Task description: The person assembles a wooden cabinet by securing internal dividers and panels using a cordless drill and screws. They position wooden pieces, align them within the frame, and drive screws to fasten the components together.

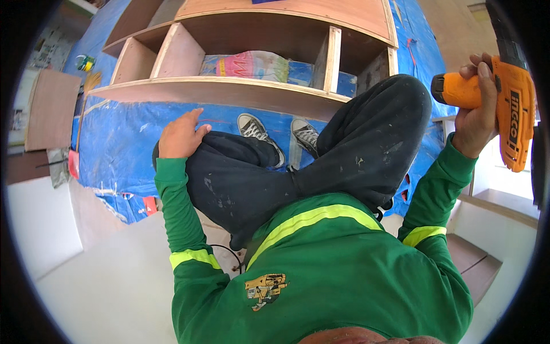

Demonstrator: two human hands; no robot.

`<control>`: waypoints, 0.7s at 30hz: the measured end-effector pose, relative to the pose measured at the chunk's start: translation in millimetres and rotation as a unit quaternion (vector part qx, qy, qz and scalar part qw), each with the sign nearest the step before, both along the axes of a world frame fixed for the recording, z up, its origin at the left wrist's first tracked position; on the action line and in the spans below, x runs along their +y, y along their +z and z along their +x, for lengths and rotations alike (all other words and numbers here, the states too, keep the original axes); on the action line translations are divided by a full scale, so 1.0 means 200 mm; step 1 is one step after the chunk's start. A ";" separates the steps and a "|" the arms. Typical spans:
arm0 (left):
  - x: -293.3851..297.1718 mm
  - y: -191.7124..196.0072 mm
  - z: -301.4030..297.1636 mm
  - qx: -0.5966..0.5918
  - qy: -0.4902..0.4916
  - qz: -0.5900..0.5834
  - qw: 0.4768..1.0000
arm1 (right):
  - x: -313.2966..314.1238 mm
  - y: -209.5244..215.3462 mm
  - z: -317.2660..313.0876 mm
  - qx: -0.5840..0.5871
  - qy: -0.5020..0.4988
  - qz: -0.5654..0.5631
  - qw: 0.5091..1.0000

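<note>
Power tool, handheld, orange and black [513, 117], one: standing raised at the far right, beside the right knee and well apart from the cabinet; exact type unclear. Right hand [480, 117], one: closing firmly around the tool where its stubby orange barrel [464, 92] is joining the body, fingers curling over the top. Left hand [179, 136], one: holding nothing, resting at the left knee with fingers loosely extended. Handling, as judged: hard, rigid casing, likely fairly heavy and weighting the wrist outward; smooth plastic probably slipping under a dusty palm; a drop likely cracking the shell. Best hold: full wrap around the barrel, a second hand supporting the body. Surroundings, counted: one plywood cabinet frame [223, 89], its near row showing four upright boards; one printed pink-and-white sack [255, 66], lying inside the middle bay; two laced canvas sneakers [255, 132], standing on one blue tarpaulin [132, 140]; one loose plywood panel [52, 109], standing at the far left; one pair of dark, paint-marked trousers [246, 178], covering both bent legs.
</note>
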State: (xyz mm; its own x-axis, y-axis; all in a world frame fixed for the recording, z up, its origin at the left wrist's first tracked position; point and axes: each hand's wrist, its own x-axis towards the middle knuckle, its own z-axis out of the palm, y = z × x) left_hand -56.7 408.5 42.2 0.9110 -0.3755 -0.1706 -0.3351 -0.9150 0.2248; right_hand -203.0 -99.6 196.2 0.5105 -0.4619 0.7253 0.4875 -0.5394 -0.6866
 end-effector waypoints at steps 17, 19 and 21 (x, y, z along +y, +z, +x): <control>-0.35 0.05 0.21 -0.003 -0.137 -0.359 0.923 | 0.28 -0.08 0.03 0.232 0.095 0.134 0.959; -0.43 0.04 0.14 0.159 -0.090 -0.549 0.816 | 0.39 -0.22 0.10 0.302 0.155 0.167 0.926; -0.57 0.01 0.05 0.252 -0.049 -0.703 0.663 | 0.54 -0.33 0.16 0.323 0.278 0.284 0.859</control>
